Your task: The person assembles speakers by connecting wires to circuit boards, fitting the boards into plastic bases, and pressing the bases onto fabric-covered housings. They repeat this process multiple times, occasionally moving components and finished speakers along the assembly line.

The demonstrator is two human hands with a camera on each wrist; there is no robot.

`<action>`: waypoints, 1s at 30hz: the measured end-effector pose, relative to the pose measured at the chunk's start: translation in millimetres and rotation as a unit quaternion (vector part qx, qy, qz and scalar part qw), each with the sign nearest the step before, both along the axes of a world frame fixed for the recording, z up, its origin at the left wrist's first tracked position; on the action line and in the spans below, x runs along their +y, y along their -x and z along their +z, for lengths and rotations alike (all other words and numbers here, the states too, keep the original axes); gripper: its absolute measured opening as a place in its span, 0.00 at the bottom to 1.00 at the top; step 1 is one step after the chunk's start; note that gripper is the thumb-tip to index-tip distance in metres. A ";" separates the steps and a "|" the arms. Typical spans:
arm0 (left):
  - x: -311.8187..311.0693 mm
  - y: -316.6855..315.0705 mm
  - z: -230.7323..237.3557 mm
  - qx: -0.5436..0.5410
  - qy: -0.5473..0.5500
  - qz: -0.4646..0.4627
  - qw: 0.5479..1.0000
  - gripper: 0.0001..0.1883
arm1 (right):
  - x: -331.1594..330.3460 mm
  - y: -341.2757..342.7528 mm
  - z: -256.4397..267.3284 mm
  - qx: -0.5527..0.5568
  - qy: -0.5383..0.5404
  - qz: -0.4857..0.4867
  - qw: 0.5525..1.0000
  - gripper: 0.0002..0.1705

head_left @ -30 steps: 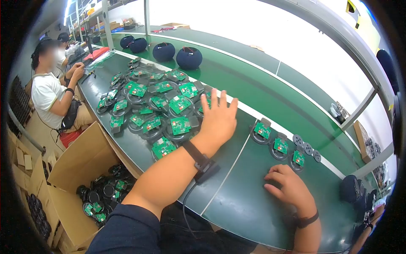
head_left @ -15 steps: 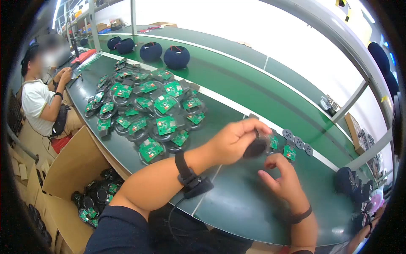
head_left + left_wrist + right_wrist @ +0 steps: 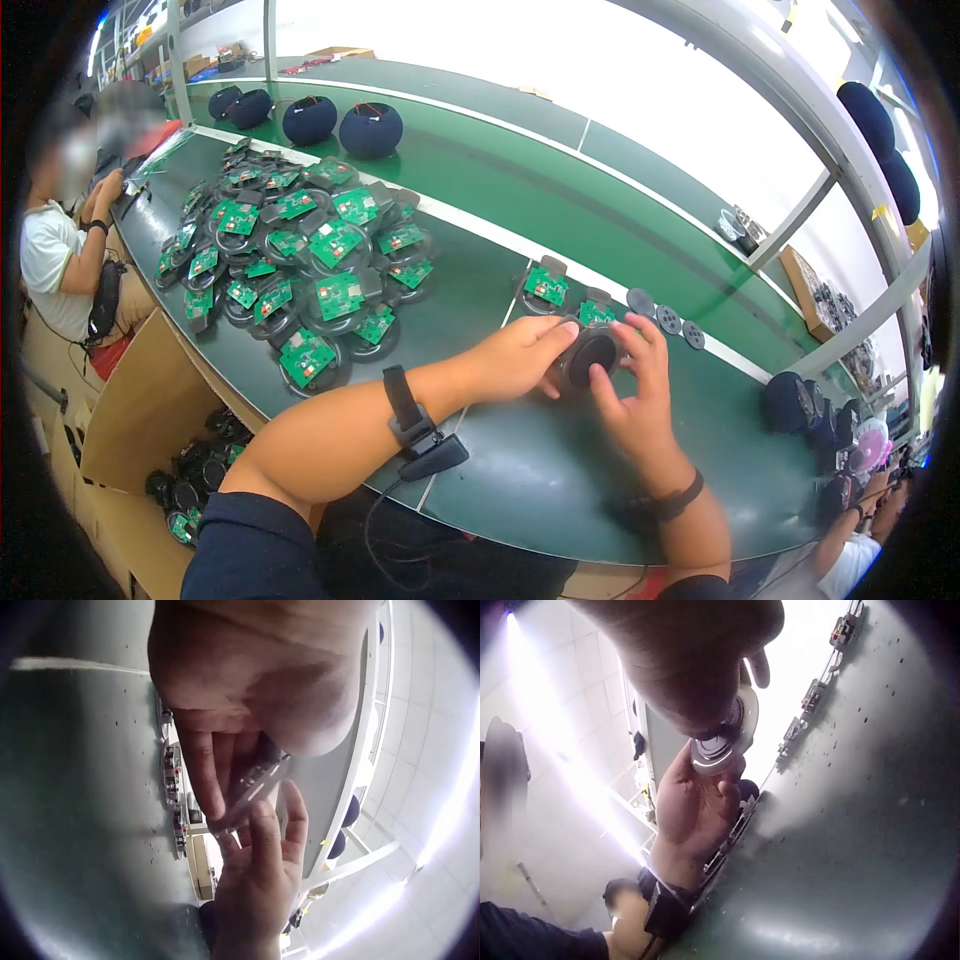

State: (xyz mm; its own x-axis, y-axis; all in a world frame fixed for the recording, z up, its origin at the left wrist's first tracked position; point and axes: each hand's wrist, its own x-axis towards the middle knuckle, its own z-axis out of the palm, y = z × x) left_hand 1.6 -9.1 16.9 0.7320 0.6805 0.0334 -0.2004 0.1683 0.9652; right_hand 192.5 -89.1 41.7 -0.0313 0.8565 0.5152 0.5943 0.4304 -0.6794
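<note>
Both hands hold a round black disc unit [image 3: 592,362] with a pale, see-through rim above the table, its dark round face turned toward the head camera. My left hand [image 3: 520,358] grips it from the left, thumb at the upper edge. From the right, my right hand [image 3: 640,400] pinches the rim between thumb and fingers. The left wrist view catches the unit edge-on, with small parts along its flat side [image 3: 259,784]. Behind it on the table lie similar units with green circuit boards, among them one board [image 3: 546,286] near the white strip.
A heap of board units [image 3: 335,245] covers the table's left part. Small grey discs [image 3: 668,319] line the white strip. Dark blue round covers [image 3: 371,130] stand on the green belt [image 3: 560,180]. A cardboard box [image 3: 140,420] of units sits at left. People work at both sides.
My left hand went from the heap's right edge toward the right hand, bringing a disc unit. The right hand rose and took hold of its rim. The head view turned right.
</note>
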 end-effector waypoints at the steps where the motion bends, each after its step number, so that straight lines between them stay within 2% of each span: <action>1: -0.2 -2.1 -5.3 0.001 -0.006 0.014 1.000 0.21 | 0.5 -0.5 2.5 -0.169 -0.073 -0.023 0.983 0.25; 2: -0.3 -3.6 -7.9 0.001 -0.006 0.014 1.000 0.21 | 1.3 -1.6 1.5 -0.169 -0.072 -0.022 0.983 0.25; 4: -0.6 -5.5 -10.3 0.009 -0.001 0.045 0.999 0.21 | 4.7 -2.8 -1.4 -0.249 -0.098 -0.015 0.963 0.24; 7: -7.3 -5.2 -4.6 0.019 -0.026 0.066 0.997 0.21 | 0.6 1.2 8.9 -0.283 -0.110 -0.008 0.953 0.25; 14: -17.2 -6.9 0.3 0.058 -0.050 0.070 0.995 0.20 | -4.0 0.2 18.9 -0.256 -0.057 0.019 0.965 0.26; 17: -17.5 -7.4 0.2 0.060 -0.063 0.075 0.993 0.21 | -0.8 -1.1 12.9 -0.273 -0.077 0.033 0.958 0.28; 22: -12.2 -7.9 -3.2 0.028 -0.016 0.099 0.995 0.22 | 1.0 4.2 11.3 -0.334 -0.124 0.039 0.934 0.26; 29: -12.3 -5.2 -1.1 0.033 -0.014 0.077 0.996 0.22 | 4.3 -5.3 14.3 -0.318 -0.121 0.077 0.937 0.28; 30: -12.0 -3.3 2.6 0.037 -0.023 0.073 0.996 0.22 | 7.1 -9.4 13.7 -0.333 -0.157 0.104 0.924 0.29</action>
State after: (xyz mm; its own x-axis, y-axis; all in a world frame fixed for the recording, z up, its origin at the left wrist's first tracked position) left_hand 5.0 -21.1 19.5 0.6277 0.7783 0.0166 -0.1478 0.0982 0.9841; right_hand 201.8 -82.0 55.4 -0.5774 0.6084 0.5445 0.7184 0.6955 -0.0153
